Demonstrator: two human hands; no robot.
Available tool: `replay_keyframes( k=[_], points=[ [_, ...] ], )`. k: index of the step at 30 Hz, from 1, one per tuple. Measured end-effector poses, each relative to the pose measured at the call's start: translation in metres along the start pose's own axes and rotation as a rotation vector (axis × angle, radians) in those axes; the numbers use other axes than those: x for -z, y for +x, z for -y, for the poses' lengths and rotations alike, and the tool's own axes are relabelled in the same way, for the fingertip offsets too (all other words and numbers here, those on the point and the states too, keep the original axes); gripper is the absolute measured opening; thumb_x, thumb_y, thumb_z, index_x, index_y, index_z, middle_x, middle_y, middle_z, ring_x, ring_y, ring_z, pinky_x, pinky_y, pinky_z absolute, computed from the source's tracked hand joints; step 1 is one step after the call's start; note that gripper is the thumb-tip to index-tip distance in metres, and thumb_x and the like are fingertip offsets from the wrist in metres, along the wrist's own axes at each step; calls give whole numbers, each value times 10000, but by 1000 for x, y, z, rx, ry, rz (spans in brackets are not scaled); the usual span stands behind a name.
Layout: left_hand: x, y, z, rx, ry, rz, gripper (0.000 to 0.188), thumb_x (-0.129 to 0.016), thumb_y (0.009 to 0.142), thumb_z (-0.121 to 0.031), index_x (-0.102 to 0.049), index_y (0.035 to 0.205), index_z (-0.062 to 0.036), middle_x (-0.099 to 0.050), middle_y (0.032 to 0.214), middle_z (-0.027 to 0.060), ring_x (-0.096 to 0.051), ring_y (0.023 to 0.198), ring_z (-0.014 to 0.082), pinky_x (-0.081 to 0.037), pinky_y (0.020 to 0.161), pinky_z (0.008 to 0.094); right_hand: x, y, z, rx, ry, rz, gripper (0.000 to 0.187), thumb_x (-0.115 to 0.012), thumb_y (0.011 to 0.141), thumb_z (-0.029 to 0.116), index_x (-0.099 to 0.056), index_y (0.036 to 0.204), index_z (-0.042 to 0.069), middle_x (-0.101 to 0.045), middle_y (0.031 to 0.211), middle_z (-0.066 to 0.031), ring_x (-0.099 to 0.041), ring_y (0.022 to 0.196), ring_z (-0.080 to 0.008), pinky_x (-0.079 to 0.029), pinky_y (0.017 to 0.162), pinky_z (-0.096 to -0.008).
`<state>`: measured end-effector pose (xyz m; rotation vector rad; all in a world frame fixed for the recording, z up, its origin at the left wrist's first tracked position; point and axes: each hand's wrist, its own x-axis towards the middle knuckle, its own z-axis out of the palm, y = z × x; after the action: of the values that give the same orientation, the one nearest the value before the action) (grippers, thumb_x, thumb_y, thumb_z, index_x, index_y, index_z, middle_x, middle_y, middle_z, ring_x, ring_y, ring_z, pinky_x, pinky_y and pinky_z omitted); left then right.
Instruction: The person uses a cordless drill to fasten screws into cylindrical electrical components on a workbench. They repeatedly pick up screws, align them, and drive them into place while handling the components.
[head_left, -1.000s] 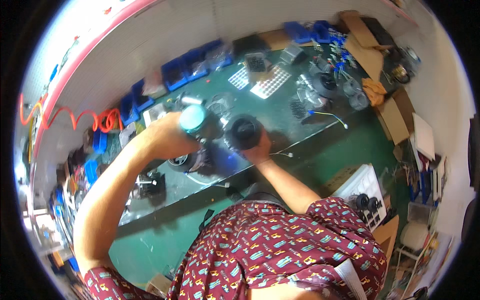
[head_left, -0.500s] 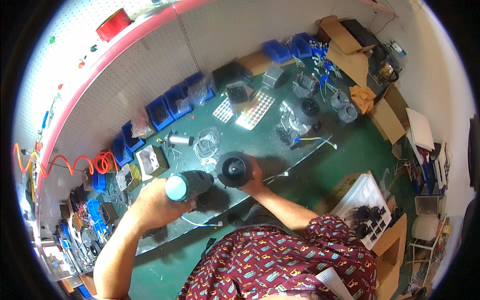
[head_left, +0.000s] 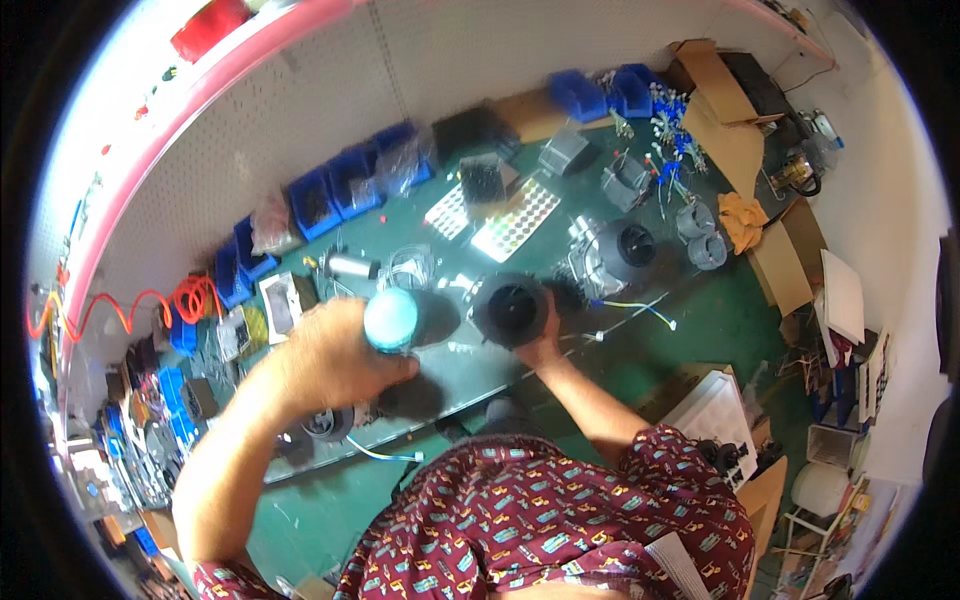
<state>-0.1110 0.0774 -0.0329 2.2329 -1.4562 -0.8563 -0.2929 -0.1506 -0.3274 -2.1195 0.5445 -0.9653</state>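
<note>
My left hand (head_left: 325,362) is closed round a power drill with a rounded teal end (head_left: 391,318). That end faces up, and the hand and tool body hide its tip. To its right, a round black housing (head_left: 508,308) with an open, hollow top is gripped from the right side by my right hand (head_left: 543,346). The housing is held at the near part of the bench, apart from the drill. Behind it to the right stands another black-topped motor unit (head_left: 630,250) with a pale metal body. A wire with a white plug (head_left: 385,453) hangs near the bench's front edge, below my left hand.
Blue bins (head_left: 350,190) line the back of the bench. Sheets of round stickers (head_left: 515,220), a coiled grey cable (head_left: 408,267) and grey cups (head_left: 700,235) lie farther in. An orange coiled hose (head_left: 195,300) is at left. At right, a white foam tray (head_left: 715,415) holds black parts.
Both hands have moved right and slightly away from me with the drill and the housing. The drill has tipped more upright, its teal end now facing up. The head view has shifted a little.
</note>
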Motion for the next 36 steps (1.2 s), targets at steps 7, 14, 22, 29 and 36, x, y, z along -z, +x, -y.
replay_keyframes(
  k=[7,14,22,29,36],
  points=[
    [37,-4,-22,-50,-136,-232,331,-772,801,-235,-672,1021,-9,-709,895,196,-696,838,328,-557,766,409,9,8,11,-41,213,70,649,-864,696,149,-551,1260,75,-594,1228,-108,-564,1176,-274,-439,1041,-413],
    [3,-28,11,-111,-558,-440,408,-717,882,-117,-606,1262,-20,-678,1158,95,-617,1012,196,-495,920,352,54,16,56,87,-147,188,583,-723,764,18,-543,1319,20,-544,1353,-189,-521,1288,-321,-420,1086,-415],
    [-65,-92,61,197,-741,-633,306,-757,878,-127,-653,1154,-49,-665,1002,56,-609,902,171,-514,797,353,78,80,91,74,114,-36,285,-559,864,-95,-632,1140,-78,-655,1220,-198,-659,1123,-295,-518,987,-361],
    [-127,-135,53,159,-808,-702,370,-778,847,-126,-666,1194,-59,-714,1059,88,-671,957,221,-535,861,355,-8,241,-3,114,-498,528,379,-714,792,115,-677,1148,-11,-690,1094,-244,-687,1012,-359,-540,875,-406],
    [-130,-171,5,132,-732,-879,273,-772,842,-103,-692,1097,-46,-729,949,112,-677,812,190,-540,768,336,-47,244,-43,60,-1121,1001,579,-649,867,211,-480,1410,106,-580,1307,-231,-534,1242,-421,-439,1050,-495]
  ],
)
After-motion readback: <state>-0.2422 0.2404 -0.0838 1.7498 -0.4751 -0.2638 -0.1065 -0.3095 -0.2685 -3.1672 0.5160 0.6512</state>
